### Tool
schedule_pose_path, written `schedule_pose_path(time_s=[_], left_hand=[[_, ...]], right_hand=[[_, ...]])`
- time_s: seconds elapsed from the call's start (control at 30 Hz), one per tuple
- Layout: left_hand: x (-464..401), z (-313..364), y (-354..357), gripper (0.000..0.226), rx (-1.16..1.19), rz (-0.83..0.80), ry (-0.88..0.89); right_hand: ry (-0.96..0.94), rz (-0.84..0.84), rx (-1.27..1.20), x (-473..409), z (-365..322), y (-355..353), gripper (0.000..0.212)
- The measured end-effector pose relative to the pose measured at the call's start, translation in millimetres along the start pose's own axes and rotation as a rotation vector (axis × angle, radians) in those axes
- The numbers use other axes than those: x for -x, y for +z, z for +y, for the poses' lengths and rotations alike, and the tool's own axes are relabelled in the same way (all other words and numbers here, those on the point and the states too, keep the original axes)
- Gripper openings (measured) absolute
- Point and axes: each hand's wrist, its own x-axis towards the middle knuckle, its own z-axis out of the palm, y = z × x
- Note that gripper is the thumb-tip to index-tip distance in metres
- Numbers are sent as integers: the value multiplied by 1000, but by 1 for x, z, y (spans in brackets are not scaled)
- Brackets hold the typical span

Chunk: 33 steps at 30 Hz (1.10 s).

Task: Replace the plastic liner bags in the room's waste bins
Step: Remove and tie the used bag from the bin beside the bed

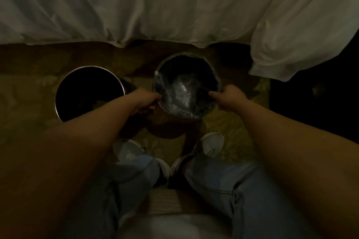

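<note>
Dimly lit, mid-frame: left hand (144,101) pinches the plastic liner (178,93) at the bin (218,80) rim; right hand (229,96) curled there, grip unclear.

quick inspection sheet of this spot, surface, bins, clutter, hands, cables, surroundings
surface: patterned carpet, dimly lit
job's things: lined bin with a clear plastic liner over its rim; unlined bin to its left, metal rim bare, inside too dark to judge
clutter: nothing seen
hands: left hand and right hand both grip the liner at the near rim
cables: nothing seen
surroundings: white bedding hangs beyond the bins; the person's white shoes and jeans below
</note>
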Motion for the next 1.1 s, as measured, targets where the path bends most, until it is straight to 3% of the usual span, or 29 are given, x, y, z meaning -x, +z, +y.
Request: schedule_pose_path(time_s=[0.07,0.13,0.33,0.47,0.63,0.67,0.73,0.77,0.87,0.93,1.0,1.1], left_hand=[[1,-2,-2,27,-113,37,54],[7,-1,-5,33,-179,67,116],[21,4,-13,18,7,104,182],[30,10,-17,10,218,114,182],[33,15,-19,15,324,114,130],[34,15,-19,14,313,93,107],[36,16,-16,16,286,59,73],[37,16,-15,19,291,56,64],[42,18,-14,26,327,11,45],[48,21,-17,27,288,-120,53],[55,23,-24,38,208,-237,35],[61,22,-26,44,-44,-249,-12]], right_hand=[[-60,49,244,6,-4,-6,36],[-104,73,320,12,-8,-8,36],[-391,205,75,36,-34,-14,30],[-355,-27,-348,49,-58,-9,27],[-227,-266,-373,49,-59,4,17],[-184,-309,-357,48,-56,5,29],[-99,-389,-329,47,-56,4,73],[-78,-399,-282,46,-55,3,82],[-49,-347,-46,47,-50,-5,50],[-2,-279,56,50,-46,-11,42],[-18,-215,10,55,-47,-16,32],[-135,-72,-185,70,-49,-29,18]])
